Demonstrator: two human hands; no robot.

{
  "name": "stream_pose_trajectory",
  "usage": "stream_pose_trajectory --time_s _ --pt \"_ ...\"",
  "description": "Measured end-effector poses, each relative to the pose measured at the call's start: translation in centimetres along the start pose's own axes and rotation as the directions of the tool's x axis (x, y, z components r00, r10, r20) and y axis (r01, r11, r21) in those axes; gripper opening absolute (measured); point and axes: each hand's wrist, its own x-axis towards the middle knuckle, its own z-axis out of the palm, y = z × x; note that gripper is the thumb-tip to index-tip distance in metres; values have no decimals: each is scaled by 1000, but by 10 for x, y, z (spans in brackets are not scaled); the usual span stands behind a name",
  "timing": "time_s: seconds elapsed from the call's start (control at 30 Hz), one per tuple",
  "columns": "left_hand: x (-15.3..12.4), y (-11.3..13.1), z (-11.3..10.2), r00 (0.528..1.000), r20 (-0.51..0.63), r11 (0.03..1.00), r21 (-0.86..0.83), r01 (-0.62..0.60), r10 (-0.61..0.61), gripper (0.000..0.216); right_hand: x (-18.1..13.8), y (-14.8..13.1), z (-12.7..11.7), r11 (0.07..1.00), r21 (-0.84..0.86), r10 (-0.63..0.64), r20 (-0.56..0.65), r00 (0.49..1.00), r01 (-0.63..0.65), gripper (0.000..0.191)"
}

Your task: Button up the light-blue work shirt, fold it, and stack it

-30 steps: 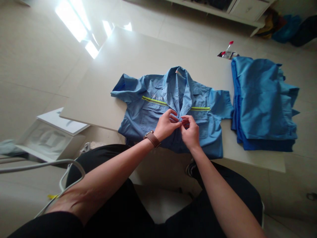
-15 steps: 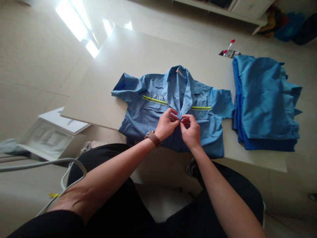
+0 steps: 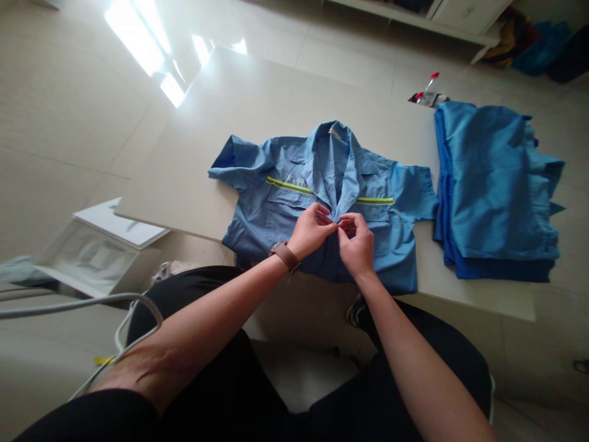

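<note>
One left hand (image 3: 313, 232) and one right hand (image 3: 358, 244), fingertips close together, pinch the front of a blue shirt (image 3: 318, 183) lying beneath them on a pale tabletop (image 3: 184, 172), folded blue garments (image 3: 492, 184) piled rightward of both.

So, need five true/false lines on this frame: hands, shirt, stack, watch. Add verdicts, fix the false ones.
1. The left hand and right hand both have their fingers at the front of the shirt. True.
2. The watch is on the right arm. False: it is on the left arm.
3. The shirt lies on the table with its collar toward the person. False: the collar points away.
4. The blue stack is on the right side of the shirt. True.
5. The shirt has long sleeves. False: they are short.
</note>
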Motion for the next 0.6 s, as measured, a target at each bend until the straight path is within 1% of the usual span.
stream_pose_trajectory --time_s 0.23,0.4,0.47,0.6 --pt "0 -1 0 995 27 995 -33 98 -97 31 0 0 1 999 -23 -29 -16 999 29 13" --pt "1 -2 0 994 73 997 -23 79 -78 11 0 0 1 998 -54 -46 -26 999 45 9" --pt "2 -2 0 993 86 994 -64 88 -82 8 0 0 1 997 -57 -45 -27 999 44 7" --pt "2 -3 2 989 81 969 -204 135 -121 9 2 2 0 998 -44 -39 -31 999 38 6"
